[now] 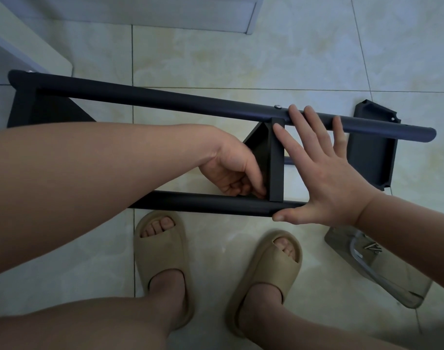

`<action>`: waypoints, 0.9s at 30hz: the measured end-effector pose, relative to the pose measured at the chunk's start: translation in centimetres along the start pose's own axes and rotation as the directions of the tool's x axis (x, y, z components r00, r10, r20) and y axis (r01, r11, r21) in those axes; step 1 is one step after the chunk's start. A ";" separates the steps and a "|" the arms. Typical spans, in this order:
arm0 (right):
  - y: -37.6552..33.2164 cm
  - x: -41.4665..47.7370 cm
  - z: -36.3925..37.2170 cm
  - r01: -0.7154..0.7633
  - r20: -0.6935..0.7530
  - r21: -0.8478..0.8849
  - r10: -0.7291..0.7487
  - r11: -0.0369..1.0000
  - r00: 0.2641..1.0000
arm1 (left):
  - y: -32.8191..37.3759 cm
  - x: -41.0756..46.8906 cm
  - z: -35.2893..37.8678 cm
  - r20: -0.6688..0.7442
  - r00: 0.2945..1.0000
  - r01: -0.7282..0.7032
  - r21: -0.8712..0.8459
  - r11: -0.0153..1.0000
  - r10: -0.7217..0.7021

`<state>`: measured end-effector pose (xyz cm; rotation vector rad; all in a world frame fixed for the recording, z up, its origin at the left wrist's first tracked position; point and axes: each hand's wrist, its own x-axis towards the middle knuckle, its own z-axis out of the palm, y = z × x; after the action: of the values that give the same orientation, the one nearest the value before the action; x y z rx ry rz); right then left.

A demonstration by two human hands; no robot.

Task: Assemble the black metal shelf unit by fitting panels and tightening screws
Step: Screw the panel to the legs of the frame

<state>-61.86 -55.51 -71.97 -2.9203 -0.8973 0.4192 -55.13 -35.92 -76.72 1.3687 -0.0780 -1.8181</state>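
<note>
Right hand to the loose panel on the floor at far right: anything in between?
Partly. The far tube crosses over the far end of the loose panel. Its near part lies bare on the floor just right of the right hand, spread flat on the frame; nothing visible blocks that side.

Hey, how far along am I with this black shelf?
Done: a screw sits in the far tube above the middle panel. In hand: the left hand is curled at that panel's joint with the near tube, and the right hand braces flat. Left: a loose panel on the floor and screws in the bag.
</note>
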 end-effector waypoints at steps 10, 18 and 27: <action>0.0 0.0 0.1 0.003 -0.010 0.007 -0.003 1.000 1.000 | 0.5 0.2 0.2 0.022 0.998 0.060 0.021 0.998 -0.060; 0.1 0.0 0.2 0.003 -0.012 0.006 -0.003 1.000 1.000 | 0.5 0.2 0.3 -0.004 0.999 0.032 0.007 0.999 -0.032; 0.1 0.0 0.2 0.005 -0.017 0.007 -0.005 1.000 1.000 | 0.5 0.0 0.4 -0.020 1.000 -0.004 -0.012 1.000 0.004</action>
<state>-61.89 -55.58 -72.17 -2.9101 -0.8988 0.3965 -55.23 -36.42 -76.34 1.3771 -0.0591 -1.7982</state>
